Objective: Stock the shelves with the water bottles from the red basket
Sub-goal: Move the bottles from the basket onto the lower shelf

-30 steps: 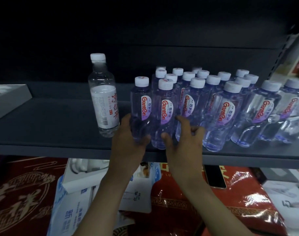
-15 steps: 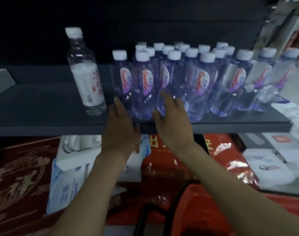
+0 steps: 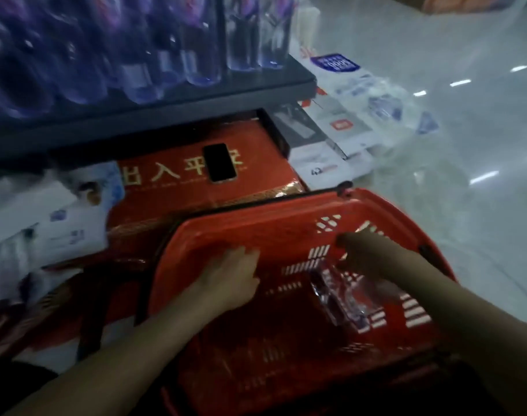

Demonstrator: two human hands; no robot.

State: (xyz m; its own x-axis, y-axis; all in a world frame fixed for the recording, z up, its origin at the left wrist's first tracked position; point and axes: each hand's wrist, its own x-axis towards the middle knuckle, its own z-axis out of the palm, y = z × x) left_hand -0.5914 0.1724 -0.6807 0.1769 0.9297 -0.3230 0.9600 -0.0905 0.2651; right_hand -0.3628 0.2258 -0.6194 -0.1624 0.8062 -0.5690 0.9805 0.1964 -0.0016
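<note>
I am looking down past a dark shelf into a red basket sitting on the floor. At the far left, white and blue packages are lying under the shelf, partly blurred. Above them, along the top left, rows of water bottles are standing on the shelf, their purple-tinted bases showing near its front edge. Just below the shelf, a red box with gold lettering is lying flat, and a dark phone is resting on top of it.

My left hand is reaching into the basket, palm down and fingers loosely spread, holding nothing. To its right, a clear crinkled plastic item is lying on the basket's floor; it is too blurred for me to tell whether it is a bottle. My right hand is hovering just above and beside that plastic, and I cannot tell whether its fingers are closing on anything. Farther right, more white packages are lying on the pale, shiny floor beside the shelf's end.
</note>
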